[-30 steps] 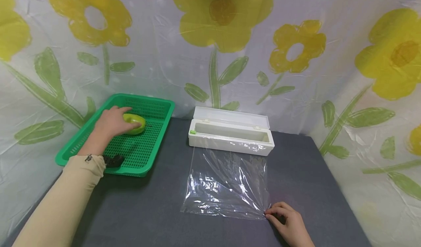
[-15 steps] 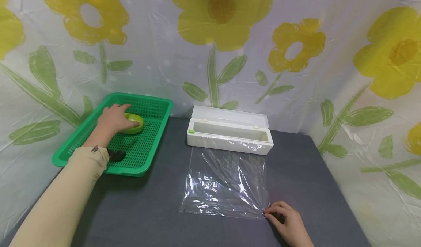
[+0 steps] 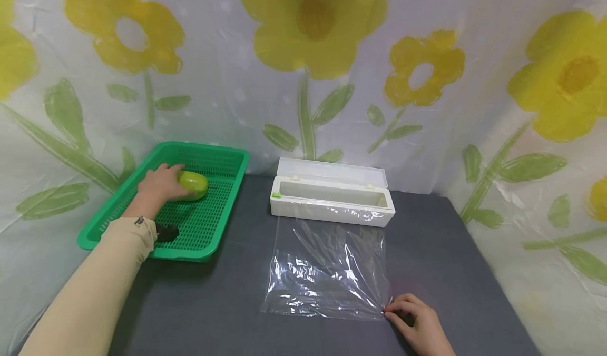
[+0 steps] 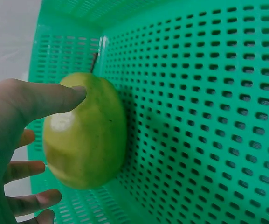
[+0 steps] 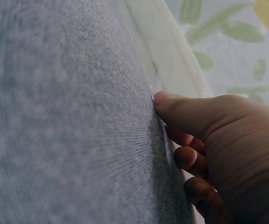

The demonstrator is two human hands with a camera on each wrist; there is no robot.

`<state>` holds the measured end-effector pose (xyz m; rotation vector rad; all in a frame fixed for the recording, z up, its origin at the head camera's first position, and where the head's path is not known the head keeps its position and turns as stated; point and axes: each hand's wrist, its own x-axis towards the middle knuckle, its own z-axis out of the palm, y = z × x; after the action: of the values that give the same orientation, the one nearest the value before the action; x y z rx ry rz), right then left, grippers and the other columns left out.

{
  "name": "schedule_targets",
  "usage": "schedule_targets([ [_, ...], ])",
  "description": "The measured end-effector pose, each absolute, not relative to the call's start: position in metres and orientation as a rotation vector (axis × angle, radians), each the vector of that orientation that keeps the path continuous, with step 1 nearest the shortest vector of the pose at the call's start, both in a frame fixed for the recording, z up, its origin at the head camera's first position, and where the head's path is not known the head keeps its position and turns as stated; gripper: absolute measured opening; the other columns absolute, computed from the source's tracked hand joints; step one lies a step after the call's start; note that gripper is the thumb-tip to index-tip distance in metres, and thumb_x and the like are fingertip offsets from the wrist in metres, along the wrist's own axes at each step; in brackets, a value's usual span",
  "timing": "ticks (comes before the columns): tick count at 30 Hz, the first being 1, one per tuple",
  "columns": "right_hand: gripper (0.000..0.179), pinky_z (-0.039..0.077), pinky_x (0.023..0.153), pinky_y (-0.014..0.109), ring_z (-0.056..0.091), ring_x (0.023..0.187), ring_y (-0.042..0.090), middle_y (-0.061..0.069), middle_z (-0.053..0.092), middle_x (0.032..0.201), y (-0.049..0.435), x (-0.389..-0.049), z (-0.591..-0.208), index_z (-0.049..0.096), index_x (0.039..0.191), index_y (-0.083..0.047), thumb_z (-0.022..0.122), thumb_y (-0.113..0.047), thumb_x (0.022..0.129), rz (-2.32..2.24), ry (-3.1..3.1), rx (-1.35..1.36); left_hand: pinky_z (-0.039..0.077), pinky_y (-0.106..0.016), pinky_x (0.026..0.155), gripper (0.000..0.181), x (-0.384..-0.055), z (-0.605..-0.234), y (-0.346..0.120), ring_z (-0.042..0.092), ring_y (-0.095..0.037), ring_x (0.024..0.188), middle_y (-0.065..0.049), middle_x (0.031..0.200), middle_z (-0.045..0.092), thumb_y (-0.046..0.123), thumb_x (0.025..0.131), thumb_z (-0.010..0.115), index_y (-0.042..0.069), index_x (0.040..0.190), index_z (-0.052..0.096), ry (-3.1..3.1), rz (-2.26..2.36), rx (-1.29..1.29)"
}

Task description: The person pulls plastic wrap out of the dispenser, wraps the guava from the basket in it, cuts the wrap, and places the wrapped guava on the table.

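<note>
In the green basket (image 3: 223, 219), a yellow-green pear (image 4: 85, 135) with a thin dark stem lies on its side. My left hand (image 3: 163, 183) is beside it in the head view. Seen from the left wrist, the thumb extends over the pear's surface and the other fingers are spread at its side, their tips not wrapped round it. My right hand (image 3: 417, 322) pinches the near right corner of a sheet of cling film (image 3: 327, 272) between thumb and index finger. Creases fan out from that corner. The film runs back to the white dispenser box (image 3: 332, 208).
The dispenser's lid (image 3: 332, 170) stands raised at the back, and a small green slider (image 3: 276, 195) sits at its left end. A dark object (image 3: 167, 233) lies in the basket by the left wrist. Dark grey cloth (image 3: 227, 303) covers the table, with flower-printed sheets (image 3: 227, 82) behind.
The pear has turned under my left hand, showing more of its smooth side, while the hand stays at its left. My right hand keeps its pinch on the film. The head view shifts slightly.
</note>
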<state>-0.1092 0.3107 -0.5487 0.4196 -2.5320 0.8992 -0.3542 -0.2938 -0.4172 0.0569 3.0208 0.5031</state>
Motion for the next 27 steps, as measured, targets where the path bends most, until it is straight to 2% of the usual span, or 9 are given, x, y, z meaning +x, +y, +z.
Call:
schedule_targets([
  [9, 0.039, 0.044, 0.066, 0.012, 0.058, 0.074, -0.001, -0.017, 0.066, 0.088, 0.308, -0.114, -0.552, 0.079, 0.085, -0.027, 0.093, 0.005, 0.069, 0.886, -2.481, 0.488, 0.043, -0.082, 0.090, 0.099, -0.357, -0.422, -0.302, 0.039, -0.074, 0.125, -0.043, 0.149, 0.030, 0.039, 0.090, 0.078, -0.005, 0.162, 0.026, 3.019, 0.507, 0.053],
  [16, 0.039, 0.045, 0.066, 0.012, 0.059, 0.075, -0.002, -0.018, 0.065, 0.088, 0.309, -0.116, -0.553, 0.079, 0.086, -0.027, 0.093, 0.005, 0.070, 0.893, -2.486, 0.502, 0.046, -0.079, 0.091, 0.102, -0.358, -0.431, -0.309, 0.046, -0.070, 0.123, -0.043, 0.150, 0.029, 0.037, 0.089, 0.081, -0.005, 0.163, 0.024, 3.037, 0.525, 0.053],
  [23, 0.038, 0.045, 0.065, 0.012, 0.058, 0.074, -0.004, -0.016, 0.065, 0.088, 0.310, -0.117, -0.550, 0.079, 0.085, -0.026, 0.093, 0.005, 0.069, 0.896, -2.479, 0.510, 0.045, -0.079, 0.093, 0.108, -0.364, -0.438, -0.312, 0.044, -0.070, 0.127, -0.043, 0.153, 0.027, 0.035, 0.087, 0.083, -0.003, 0.165, 0.019, 3.037, 0.536, 0.071],
  [27, 0.037, 0.045, 0.065, 0.012, 0.058, 0.074, -0.003, -0.016, 0.066, 0.087, 0.311, -0.116, -0.549, 0.079, 0.085, -0.026, 0.093, 0.005, 0.070, 0.886, -2.495, 0.502, 0.045, -0.080, 0.092, 0.109, -0.369, -0.440, -0.309, 0.046, -0.069, 0.125, -0.043, 0.151, 0.030, 0.030, 0.084, 0.087, -0.001, 0.165, 0.020, 3.051, 0.534, 0.089],
])
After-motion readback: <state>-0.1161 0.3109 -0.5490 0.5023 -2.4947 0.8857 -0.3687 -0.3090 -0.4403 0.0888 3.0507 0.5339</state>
